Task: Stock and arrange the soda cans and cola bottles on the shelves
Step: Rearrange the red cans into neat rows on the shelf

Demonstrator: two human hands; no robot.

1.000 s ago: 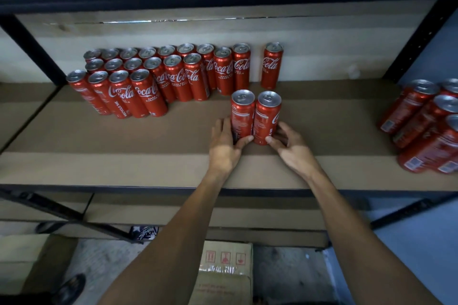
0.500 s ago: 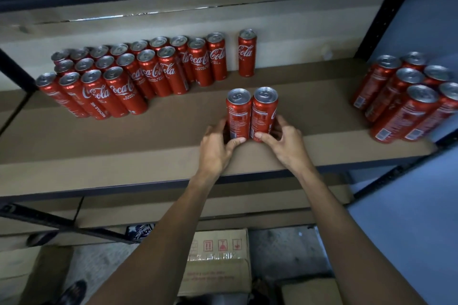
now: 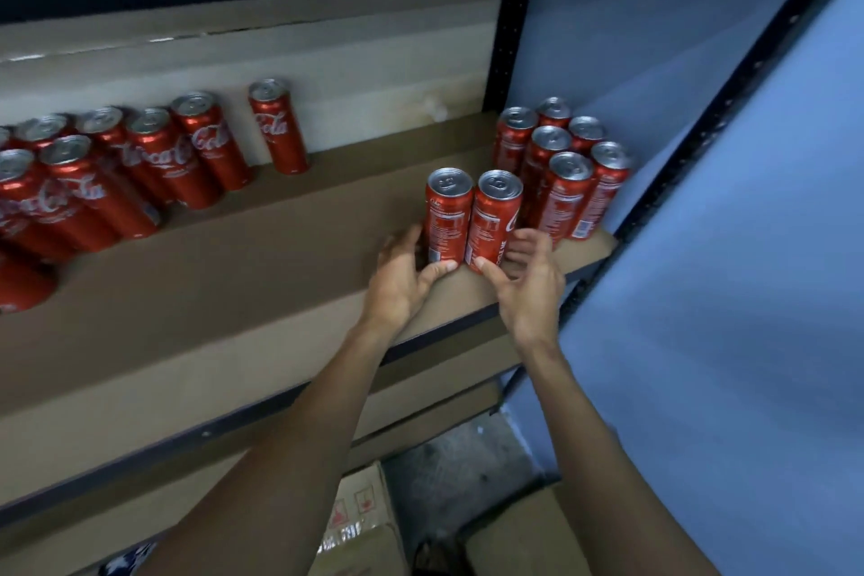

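Both bare forearms reach up from the bottom of the frame and converge just right of centre, wrists bent slightly back. The left hand (image 3: pixel 402 281) cups the base of the first can (image 3: pixel 449 215), its thumb laid across the lower front and its fingers curled round the far side. The right hand (image 3: pixel 528 285) pinches the base of the second can (image 3: pixel 495 220), thumb tip pressed to the front and fingers curled behind. These two slim red aluminium cylinders stand upright and touch side by side near the shelf's front edge, silver tops with pull tabs facing up and their printed label panels facing the camera. The shelf (image 3: pixel 234 276) is a flat board of matt brown cardboard-like material, edged by a dark metal rail. Just to the right of the pair, a tight cluster of cans (image 3: pixel 565 182) fills the shelf's right end, beside a black perforated metal post (image 3: pixel 512 37). In the left of the frame a larger block of cans (image 3: pixel 140 164) shows glossy red sides with white script, and a lone can (image 3: pixel 279 126) stands apart against the pale back panel. A smooth blue wall (image 3: pixel 724 248) fills the right side. Brown cardboard boxes (image 3: pixel 369 528) sit on the floor at bottom centre.
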